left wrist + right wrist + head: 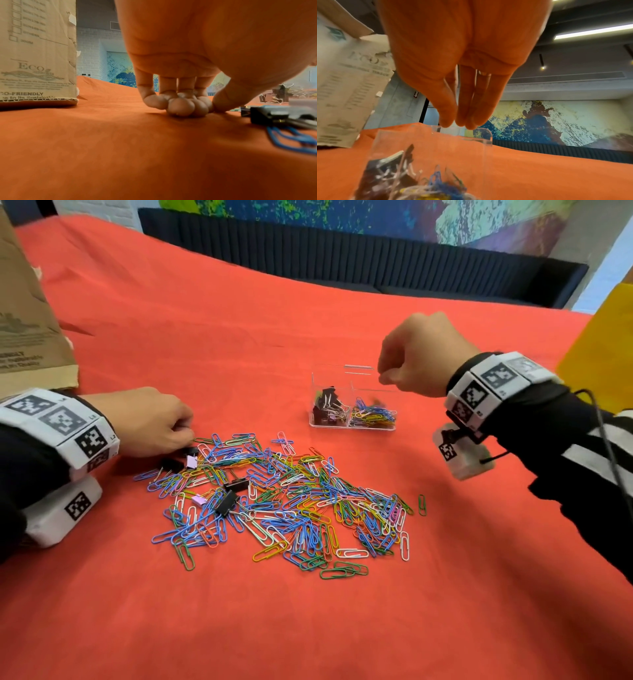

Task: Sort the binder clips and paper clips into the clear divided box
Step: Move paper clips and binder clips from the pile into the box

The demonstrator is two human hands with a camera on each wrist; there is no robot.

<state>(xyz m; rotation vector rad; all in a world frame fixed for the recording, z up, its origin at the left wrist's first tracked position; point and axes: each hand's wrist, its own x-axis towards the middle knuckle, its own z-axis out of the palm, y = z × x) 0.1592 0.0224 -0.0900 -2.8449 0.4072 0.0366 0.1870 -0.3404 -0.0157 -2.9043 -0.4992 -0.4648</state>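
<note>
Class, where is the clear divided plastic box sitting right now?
In the head view the clear divided plastic box stands on the red tablecloth, right of centre, beyond the loose pile of coloured paper clips and directly below the right hand.

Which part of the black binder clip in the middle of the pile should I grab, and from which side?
Take the black binder clip by its black body, pinching across its two flat faces from straight above. It lies on top of the paper clips, so the body stands clear, while its wire handles seem tangled among them.
</note>
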